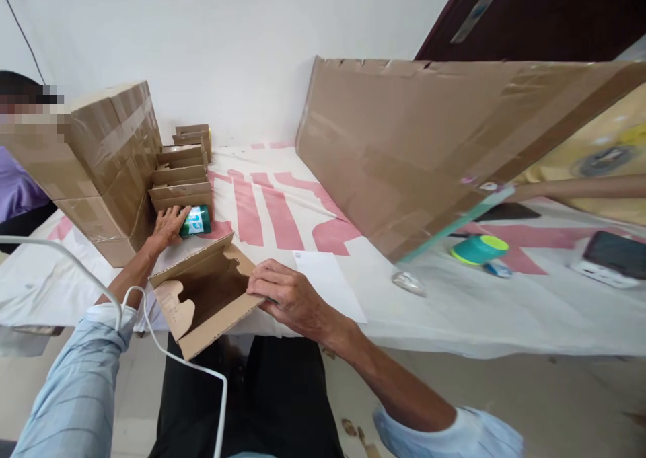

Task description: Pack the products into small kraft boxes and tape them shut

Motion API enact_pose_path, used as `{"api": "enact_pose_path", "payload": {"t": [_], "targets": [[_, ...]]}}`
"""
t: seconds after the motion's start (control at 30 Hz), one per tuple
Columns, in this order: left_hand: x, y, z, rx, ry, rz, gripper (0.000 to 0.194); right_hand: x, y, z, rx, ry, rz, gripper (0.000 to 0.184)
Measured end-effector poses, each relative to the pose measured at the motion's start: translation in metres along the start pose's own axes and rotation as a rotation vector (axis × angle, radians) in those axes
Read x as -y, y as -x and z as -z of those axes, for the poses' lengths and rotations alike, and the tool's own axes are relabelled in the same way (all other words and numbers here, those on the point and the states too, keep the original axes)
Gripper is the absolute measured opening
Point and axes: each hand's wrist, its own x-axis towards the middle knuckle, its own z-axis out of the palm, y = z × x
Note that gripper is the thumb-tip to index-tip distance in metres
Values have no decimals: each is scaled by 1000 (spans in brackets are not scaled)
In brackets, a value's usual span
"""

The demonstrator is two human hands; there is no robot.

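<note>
Near the table's front edge, my right hand grips the right side of a small open cardboard box, its fingers closed over the rim. The box tilts with its mouth toward me and its side flaps apart; I see nothing inside it. Further left, my left hand has its fingers closed round the left end of a green jar with a pale label. That jar lies on its side on the table, in front of a row of open cardboard boxes.
Taped cartons stand stacked at the left, with a person behind them. A large upright cardboard sheet divides the table. White paper, a computer mouse, a teal tape roll and a phone lie rightward. A white cable hangs before me.
</note>
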Motion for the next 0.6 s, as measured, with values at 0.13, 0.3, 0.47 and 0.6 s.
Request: {"api": "enact_pose_path", "payload": {"t": [0.13, 0.3, 0.47, 0.6], "targets": [[6, -9, -9, 1, 27, 31, 105, 0, 2, -1, -7, 2, 6, 20], [14, -21, -10, -16, 68, 69, 107, 2, 1, -1, -23, 15, 20, 20], [18, -24, -4, -32, 138, 153, 104, 5, 3, -6, -77, 68, 39, 24], [17, 4, 10, -182, 410, 185, 70, 4, 9, -12, -104, 92, 30, 27]]}}
